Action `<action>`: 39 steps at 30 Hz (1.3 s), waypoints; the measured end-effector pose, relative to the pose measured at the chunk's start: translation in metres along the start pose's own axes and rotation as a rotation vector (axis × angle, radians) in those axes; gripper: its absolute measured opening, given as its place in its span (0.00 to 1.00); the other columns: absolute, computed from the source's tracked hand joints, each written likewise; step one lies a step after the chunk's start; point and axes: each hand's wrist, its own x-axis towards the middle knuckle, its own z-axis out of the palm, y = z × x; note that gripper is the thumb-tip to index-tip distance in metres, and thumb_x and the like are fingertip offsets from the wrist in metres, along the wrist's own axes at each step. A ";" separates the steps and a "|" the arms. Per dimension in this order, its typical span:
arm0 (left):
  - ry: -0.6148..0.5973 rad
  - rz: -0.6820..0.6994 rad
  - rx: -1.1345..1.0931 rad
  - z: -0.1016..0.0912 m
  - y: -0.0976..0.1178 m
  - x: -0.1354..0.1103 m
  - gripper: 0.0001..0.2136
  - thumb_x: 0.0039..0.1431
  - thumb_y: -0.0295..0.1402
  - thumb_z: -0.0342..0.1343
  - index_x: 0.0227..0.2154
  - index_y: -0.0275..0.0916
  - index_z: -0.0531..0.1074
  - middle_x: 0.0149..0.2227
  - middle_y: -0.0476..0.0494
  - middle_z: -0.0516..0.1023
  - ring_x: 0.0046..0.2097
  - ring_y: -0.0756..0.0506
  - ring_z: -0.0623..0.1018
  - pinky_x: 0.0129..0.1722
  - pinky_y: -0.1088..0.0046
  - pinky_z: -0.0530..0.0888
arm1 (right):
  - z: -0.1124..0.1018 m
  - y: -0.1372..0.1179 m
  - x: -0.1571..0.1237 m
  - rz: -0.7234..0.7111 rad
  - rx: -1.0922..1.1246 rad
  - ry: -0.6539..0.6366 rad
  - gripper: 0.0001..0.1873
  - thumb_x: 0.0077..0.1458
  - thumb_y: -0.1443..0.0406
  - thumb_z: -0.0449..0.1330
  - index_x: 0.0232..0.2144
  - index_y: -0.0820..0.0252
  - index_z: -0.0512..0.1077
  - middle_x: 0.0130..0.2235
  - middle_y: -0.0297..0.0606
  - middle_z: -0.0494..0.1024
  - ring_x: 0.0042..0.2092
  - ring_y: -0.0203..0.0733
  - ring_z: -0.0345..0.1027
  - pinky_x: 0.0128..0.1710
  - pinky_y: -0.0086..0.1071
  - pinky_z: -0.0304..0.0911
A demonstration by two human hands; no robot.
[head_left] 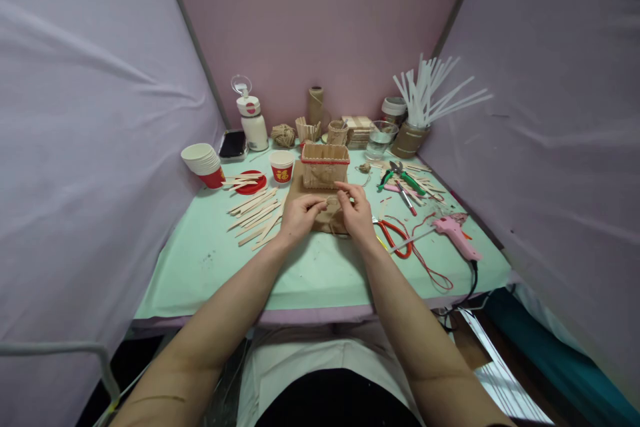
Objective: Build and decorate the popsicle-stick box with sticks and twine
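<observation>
My left hand (299,215) and my right hand (356,212) meet over a brown cardboard sheet (300,185) on the green table (320,267). Both pinch a small piece of jute twine (332,201) held between them. Just beyond the fingers stands a small box of wooden craft sticks (325,165) with a red rim. Loose craft sticks (255,215) lie fanned out left of my left hand. Orange-handled scissors (396,237) lie right of my right hand.
A pink glue gun (456,235) with its cord lies at the right. Green pliers (403,178), a stack of paper cups (203,163), a red-printed cup (281,165), a white bottle (253,121), a twine ball (283,135) and a jar of white sticks (417,113) stand behind. Fabric walls enclose the table.
</observation>
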 end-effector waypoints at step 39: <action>-0.020 0.150 0.013 0.000 0.006 -0.003 0.08 0.58 0.32 0.54 0.32 0.38 0.78 0.33 0.44 0.79 0.38 0.47 0.76 0.40 0.72 0.70 | 0.001 -0.001 -0.002 0.277 0.220 -0.144 0.13 0.46 0.55 0.61 0.25 0.59 0.72 0.27 0.34 0.74 0.30 0.38 0.64 0.34 0.32 0.61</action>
